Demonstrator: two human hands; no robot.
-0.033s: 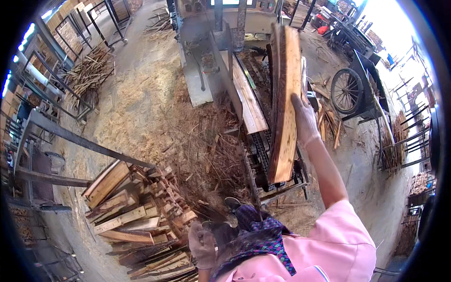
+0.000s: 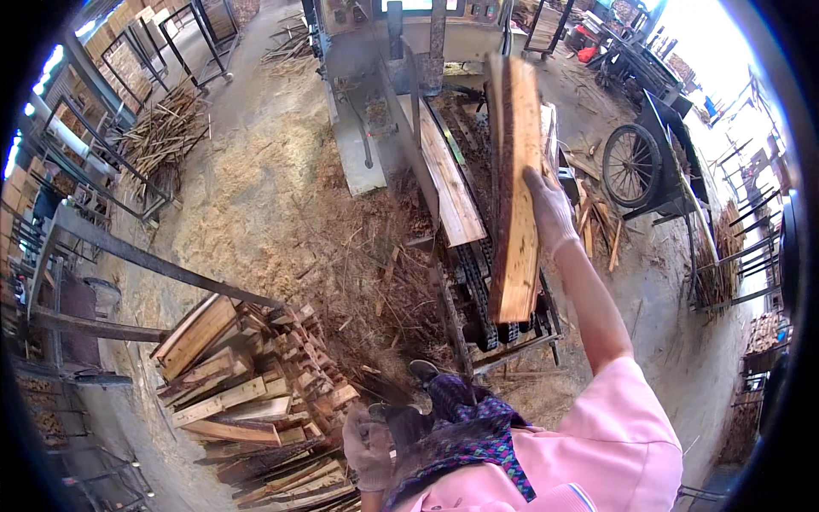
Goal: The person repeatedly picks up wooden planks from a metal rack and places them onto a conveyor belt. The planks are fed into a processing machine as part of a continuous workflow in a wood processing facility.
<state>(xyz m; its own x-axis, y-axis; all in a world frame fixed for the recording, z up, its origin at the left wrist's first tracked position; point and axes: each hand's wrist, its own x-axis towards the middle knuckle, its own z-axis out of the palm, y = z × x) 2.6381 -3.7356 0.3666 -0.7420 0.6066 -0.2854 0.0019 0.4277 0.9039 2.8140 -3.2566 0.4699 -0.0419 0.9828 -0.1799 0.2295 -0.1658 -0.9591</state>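
My right hand [image 2: 553, 209], in a pale glove, grips a thick wooden board [image 2: 514, 205] by its right edge, with dark bark along the board's left side. The board hangs lengthwise over a chain conveyor [image 2: 474, 286], partly covering it. To its left, a lighter plank [image 2: 452, 200] lies on the conveyor against a metal guide. My left hand [image 2: 368, 450], also gloved, is low by my apron, right of a stack of cut boards [image 2: 247, 392]. Its fingers are loosely curled and apart, with nothing seen in them.
The sawing machine [image 2: 358, 43] stands at the far end of the conveyor. Sawdust and bark scraps [image 2: 256, 188] cover the floor to the left. A metal rack bar [image 2: 162, 260] reaches toward the stack. A cart with a spoked wheel [image 2: 631, 165] stands at the right.
The board in my right hand has shifted slightly left, its near end a little farther from me. My left hand stays low in nearly the same place.
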